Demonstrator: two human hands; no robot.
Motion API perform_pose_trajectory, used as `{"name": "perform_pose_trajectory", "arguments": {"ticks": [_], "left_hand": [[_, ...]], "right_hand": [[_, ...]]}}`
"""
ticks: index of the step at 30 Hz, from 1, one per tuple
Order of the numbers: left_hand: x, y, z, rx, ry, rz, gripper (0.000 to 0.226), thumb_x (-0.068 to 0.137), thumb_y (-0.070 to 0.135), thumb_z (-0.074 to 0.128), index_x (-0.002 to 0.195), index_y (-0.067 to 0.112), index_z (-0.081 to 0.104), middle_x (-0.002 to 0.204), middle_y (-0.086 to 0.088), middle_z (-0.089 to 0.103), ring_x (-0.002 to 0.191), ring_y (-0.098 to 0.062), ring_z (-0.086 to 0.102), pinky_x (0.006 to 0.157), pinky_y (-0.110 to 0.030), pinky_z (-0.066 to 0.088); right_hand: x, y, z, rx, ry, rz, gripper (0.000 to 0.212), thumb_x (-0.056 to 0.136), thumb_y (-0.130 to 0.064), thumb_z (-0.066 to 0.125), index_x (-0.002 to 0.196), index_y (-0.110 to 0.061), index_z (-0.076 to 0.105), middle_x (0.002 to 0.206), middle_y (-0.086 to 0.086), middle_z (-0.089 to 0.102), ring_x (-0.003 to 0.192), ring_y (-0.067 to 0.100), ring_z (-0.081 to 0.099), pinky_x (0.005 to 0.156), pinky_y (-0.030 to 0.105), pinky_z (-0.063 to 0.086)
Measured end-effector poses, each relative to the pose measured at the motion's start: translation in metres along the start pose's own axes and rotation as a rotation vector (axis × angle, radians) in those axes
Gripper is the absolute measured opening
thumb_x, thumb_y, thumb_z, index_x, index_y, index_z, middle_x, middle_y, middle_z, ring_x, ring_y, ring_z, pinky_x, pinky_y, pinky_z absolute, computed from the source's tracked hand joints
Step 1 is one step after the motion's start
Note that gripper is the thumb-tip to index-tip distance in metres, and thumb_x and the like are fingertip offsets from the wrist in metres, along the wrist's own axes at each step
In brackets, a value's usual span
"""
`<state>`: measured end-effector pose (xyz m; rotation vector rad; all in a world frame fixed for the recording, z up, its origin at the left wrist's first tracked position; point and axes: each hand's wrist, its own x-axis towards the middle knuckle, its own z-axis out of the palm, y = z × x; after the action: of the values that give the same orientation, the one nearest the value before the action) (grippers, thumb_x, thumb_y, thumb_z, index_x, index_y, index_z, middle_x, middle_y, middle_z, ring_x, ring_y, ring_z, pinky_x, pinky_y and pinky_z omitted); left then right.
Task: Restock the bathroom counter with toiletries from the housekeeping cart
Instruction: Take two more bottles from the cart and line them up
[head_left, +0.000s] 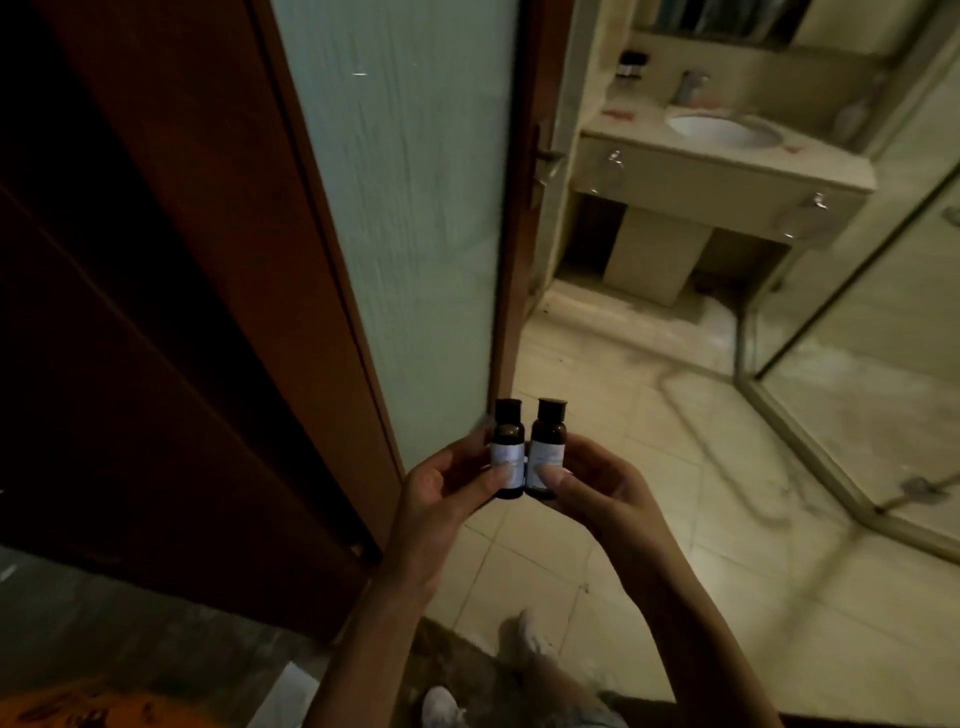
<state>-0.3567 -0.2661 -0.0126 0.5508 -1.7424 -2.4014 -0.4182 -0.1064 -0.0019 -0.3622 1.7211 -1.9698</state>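
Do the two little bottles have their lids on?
Yes, both shut: a dark cap sits on the left bottle and the right bottle.

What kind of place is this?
Likely a hotel bathroom: a counter with a sink, a glass shower wall, a toiletry bottle in the left hand, another bottle in the right hand.
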Motion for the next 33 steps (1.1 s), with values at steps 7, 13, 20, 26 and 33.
{"name": "perform_pose_trajectory", "arguments": {"ticks": [7,13,20,26,33], "left_hand": [[0.034,0.018,0.04,0.085,-0.131,0.187,0.037,0.08,0.005,0.069,0.112,0.025,0.067,0.105,0.007,0.073,0.104,-0.009,0.066,0.082,-0.022,0.055],[0.069,0.047,0.076,0.002,-0.169,0.315,0.041,0.079,0.003,0.066,0.119,0.011,0.064,0.109,-0.004,0.072,0.107,-0.02,0.067,0.081,-0.025,0.054],[0.11,0.046,0.122,0.006,-0.153,0.272,0.042,0.076,0.007,0.068,0.118,0.011,0.065,0.107,-0.004,0.073,0.103,-0.019,0.068,0.078,-0.022,0.055],[0.156,0.021,0.184,-0.004,-0.295,0.158,0.042,0.076,0.008,0.069,0.117,0.015,0.065,0.108,-0.006,0.073,0.105,-0.022,0.068,0.084,-0.029,0.056],[0.206,-0.001,0.239,0.104,-0.492,0.099,0.046,0.077,0.014,0.068,0.122,0.015,0.061,0.112,-0.004,0.071,0.107,-0.018,0.066,0.083,-0.027,0.055]], "right_hand": [[0.009,-0.032,-0.029,-0.04,0.119,-0.156,0.04,0.086,-0.012,0.066,0.126,-0.007,0.059,0.115,0.007,0.07,0.105,0.025,0.068,0.082,0.028,0.055],[0.044,-0.07,-0.06,-0.053,0.086,-0.246,0.041,0.083,-0.01,0.061,0.124,-0.011,0.059,0.113,0.005,0.071,0.103,0.023,0.068,0.08,0.026,0.055],[0.071,-0.082,-0.114,-0.106,0.073,-0.253,0.043,0.082,-0.013,0.07,0.124,-0.008,0.06,0.112,0.005,0.072,0.099,0.021,0.07,0.077,0.025,0.055],[0.076,-0.076,-0.181,-0.106,0.235,-0.224,0.045,0.085,-0.013,0.068,0.128,-0.008,0.057,0.114,0.006,0.071,0.101,0.023,0.069,0.081,0.029,0.056],[0.086,-0.069,-0.238,-0.088,0.424,-0.216,0.045,0.083,-0.016,0.067,0.126,-0.01,0.059,0.115,0.004,0.07,0.101,0.022,0.069,0.085,0.031,0.056]]}}
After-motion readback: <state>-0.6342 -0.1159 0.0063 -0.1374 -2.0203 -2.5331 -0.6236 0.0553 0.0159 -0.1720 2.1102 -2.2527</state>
